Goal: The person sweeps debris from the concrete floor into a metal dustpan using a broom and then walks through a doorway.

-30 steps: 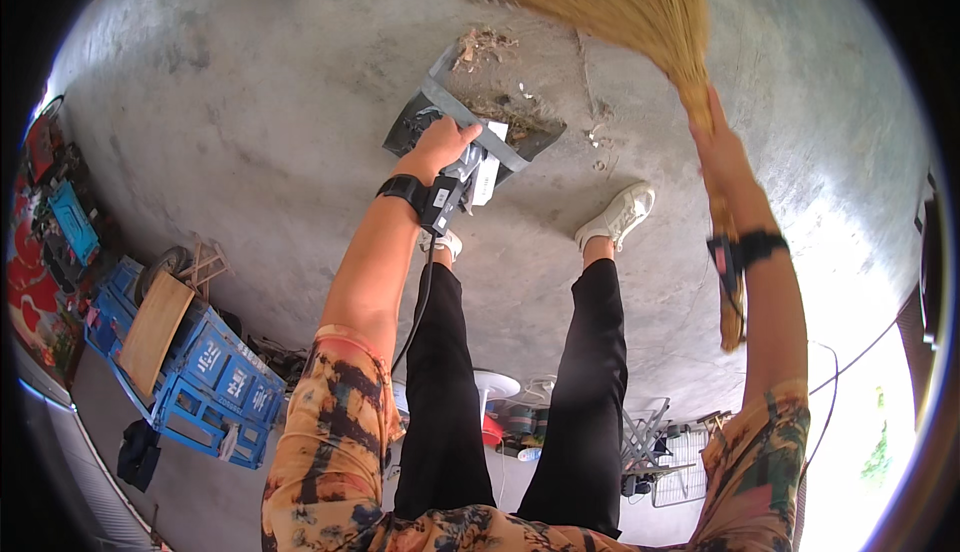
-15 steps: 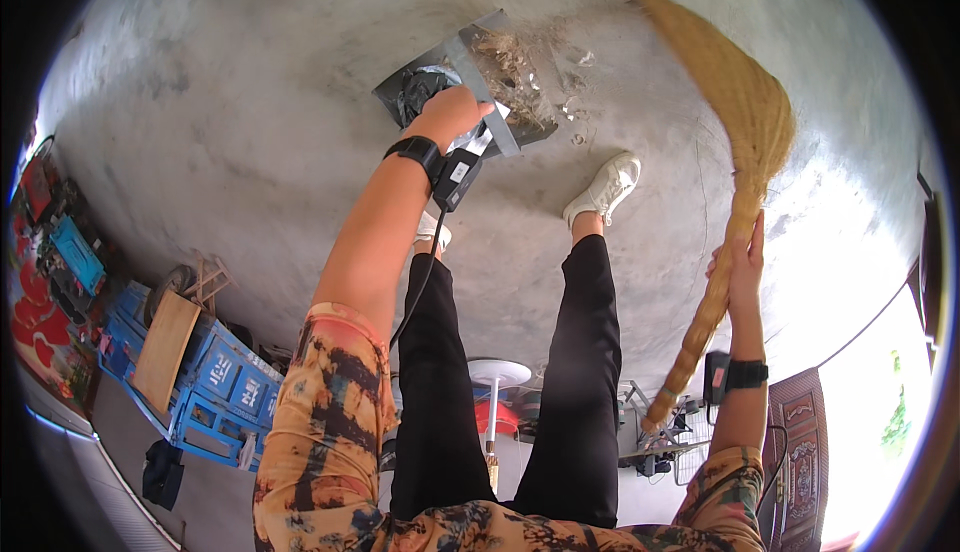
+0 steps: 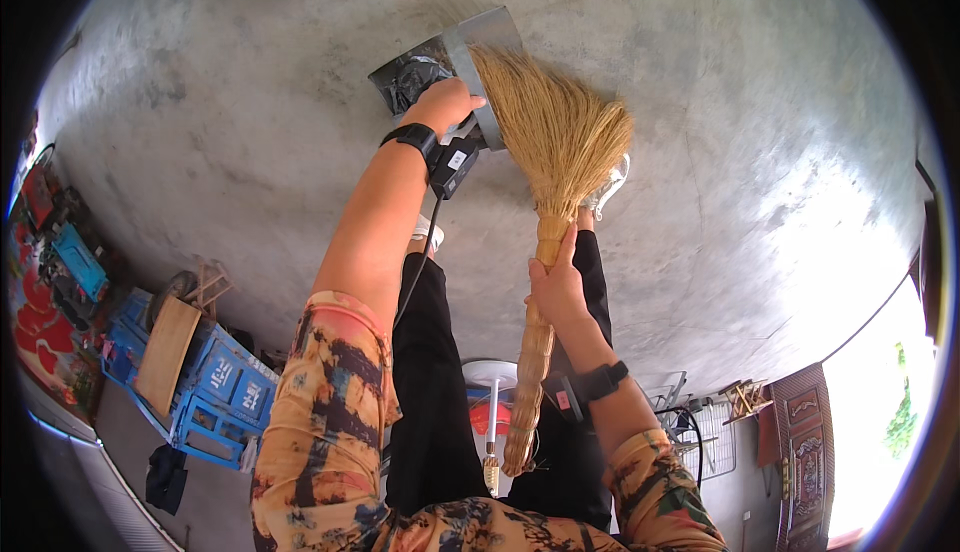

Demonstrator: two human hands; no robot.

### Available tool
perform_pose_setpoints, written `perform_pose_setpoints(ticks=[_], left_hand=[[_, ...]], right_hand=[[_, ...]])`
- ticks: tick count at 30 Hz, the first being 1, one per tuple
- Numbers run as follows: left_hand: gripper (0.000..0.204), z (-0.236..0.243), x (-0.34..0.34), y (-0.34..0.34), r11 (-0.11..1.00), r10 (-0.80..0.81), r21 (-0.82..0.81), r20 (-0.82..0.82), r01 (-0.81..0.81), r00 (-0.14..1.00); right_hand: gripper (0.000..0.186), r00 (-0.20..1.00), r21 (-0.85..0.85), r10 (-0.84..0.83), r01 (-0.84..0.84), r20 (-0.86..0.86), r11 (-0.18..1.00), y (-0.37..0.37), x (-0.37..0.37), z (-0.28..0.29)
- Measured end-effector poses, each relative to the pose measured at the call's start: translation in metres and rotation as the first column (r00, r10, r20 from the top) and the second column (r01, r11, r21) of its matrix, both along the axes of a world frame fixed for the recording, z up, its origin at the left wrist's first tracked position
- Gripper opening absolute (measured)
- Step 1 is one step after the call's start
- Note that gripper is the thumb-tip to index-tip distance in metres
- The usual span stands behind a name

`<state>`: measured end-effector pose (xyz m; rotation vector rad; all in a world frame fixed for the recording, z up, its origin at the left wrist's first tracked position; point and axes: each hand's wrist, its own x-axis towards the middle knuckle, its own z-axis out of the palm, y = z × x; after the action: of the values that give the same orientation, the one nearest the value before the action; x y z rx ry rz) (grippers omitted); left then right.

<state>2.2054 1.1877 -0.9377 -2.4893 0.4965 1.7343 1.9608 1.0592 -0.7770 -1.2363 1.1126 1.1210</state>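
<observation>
Broom [image 3: 560, 137] overlaps the dustpan [image 3: 488, 30] at its edge — open floor [image 3: 730, 182] rightward.

Daylight's totally blown out in the opening [image 3: 870, 442] at lower right, leaving big glare on the floor [image 3: 730, 212]. Fisheye bends the edges, corners go black, but the broom [image 3: 556, 157] looks pretty sharp.

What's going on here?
A person is standing on a bare concrete floor, working with a broom and dustpan. The right hand grips the straw broom by its handle, with the bristles overlapping the right side of the grey dustpan and hiding whatever lies beneath. The left hand is at the dustpan, though its exact grip is hidden. Dark crumpled plastic shows at the dustpan's left side.
</observation>
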Motion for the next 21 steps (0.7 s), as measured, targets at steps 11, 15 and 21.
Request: perform_pose_setpoints(ticks=[11,15,21], left_hand=[[0.058,0.025,0.003,-0.006,0.932,0.355,-0.097,0.037,-0.35,0.934],[0.056,0.025,0.002,-0.008,0.843,0.525,-0.17,0.061,-0.51,0.849],[0.054,0.024,-0.012,0.002,0.853,0.511,-0.204,0.137,-0.481,0.849]], right_hand=[[0.075,0.922,-0.171,-0.368,0.384,0.121,0.907,-0.098,0.011,0.063],[0.07,0.922,-0.152,-0.386,0.387,0.042,0.909,-0.136,0.003,0.065],[0.065,0.891,-0.118,-0.453,0.454,0.033,0.883,-0.149,-0.016,0.073]])
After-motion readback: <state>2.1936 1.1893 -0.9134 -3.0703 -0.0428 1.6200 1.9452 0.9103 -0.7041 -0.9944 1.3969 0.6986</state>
